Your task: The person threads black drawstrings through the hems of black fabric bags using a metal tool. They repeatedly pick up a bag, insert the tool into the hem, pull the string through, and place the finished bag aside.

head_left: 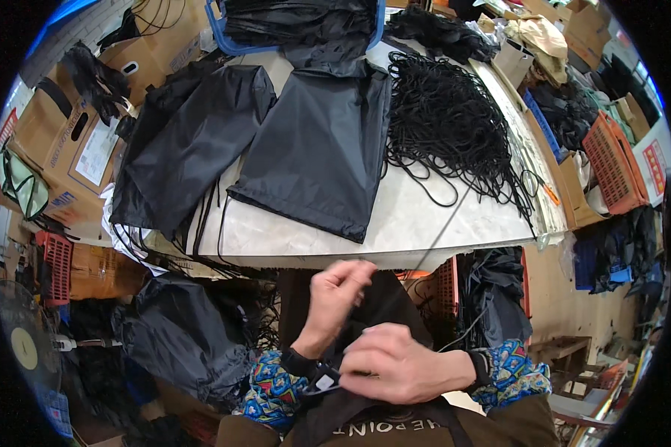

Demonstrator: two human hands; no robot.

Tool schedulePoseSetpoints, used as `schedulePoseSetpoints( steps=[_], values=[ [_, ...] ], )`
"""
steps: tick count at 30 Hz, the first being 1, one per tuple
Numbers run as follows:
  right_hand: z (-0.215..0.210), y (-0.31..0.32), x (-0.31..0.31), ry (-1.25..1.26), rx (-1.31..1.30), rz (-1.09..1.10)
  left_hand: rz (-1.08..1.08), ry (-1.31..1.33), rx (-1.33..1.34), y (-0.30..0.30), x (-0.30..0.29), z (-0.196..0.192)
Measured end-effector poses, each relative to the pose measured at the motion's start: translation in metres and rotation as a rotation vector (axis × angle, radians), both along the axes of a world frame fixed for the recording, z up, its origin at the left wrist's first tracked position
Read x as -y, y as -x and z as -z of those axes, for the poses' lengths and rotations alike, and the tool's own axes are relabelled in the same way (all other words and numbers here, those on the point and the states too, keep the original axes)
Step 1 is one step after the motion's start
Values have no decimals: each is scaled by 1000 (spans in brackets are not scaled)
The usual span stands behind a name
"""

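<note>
My left hand (338, 304) is raised just off the table's near edge, its fingers pinched together; what they hold, if anything, is hidden. Lower and to its right, my right hand (406, 366) curls closed in front of my body, its grip likewise hidden. Close by its fingers is a small black item with a white patch (325, 382), too unclear to name. A thin dark cord (443, 227) slants down from the tangled pile of black cords (455, 123) past the table edge. Beyond my hands, a flat black fabric bag (317, 145) lies on the table.
More black bags (194, 141) with dangling cords lie at the table's left. A blue bin (298, 51) of black fabric stands at the far side. Cardboard boxes (74, 153) line the left; an orange basket (613, 164) stands at right. Black fabric (186, 335) hangs below left.
</note>
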State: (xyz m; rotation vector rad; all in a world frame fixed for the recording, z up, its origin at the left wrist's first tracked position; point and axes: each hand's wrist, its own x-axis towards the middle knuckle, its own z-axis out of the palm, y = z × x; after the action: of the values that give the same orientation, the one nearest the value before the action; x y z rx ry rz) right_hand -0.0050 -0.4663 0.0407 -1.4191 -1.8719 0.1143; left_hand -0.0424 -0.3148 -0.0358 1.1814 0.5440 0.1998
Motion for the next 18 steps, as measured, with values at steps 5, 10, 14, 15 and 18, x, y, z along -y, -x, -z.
schedulePoseSetpoints(
  steps=[5, 10, 14, 15, 18],
  values=[
    [-7, 6, -22, 154, -219, -296, 727, 249, -25, 8, 31, -32],
    [-11, -39, 4, 130, -454, 139, -93, 500, -9, -14, -4, 16],
    [-27, -56, 15, 289, -653, 412, -287, 626, 35, -55, -21, 26],
    [-20, -58, 16, 290, -696, 524, -277, 576, 39, -59, -18, 23],
    [20, -66, 9, 193, -685, 792, -252, 431, 40, -61, -8, 5]
  ],
)
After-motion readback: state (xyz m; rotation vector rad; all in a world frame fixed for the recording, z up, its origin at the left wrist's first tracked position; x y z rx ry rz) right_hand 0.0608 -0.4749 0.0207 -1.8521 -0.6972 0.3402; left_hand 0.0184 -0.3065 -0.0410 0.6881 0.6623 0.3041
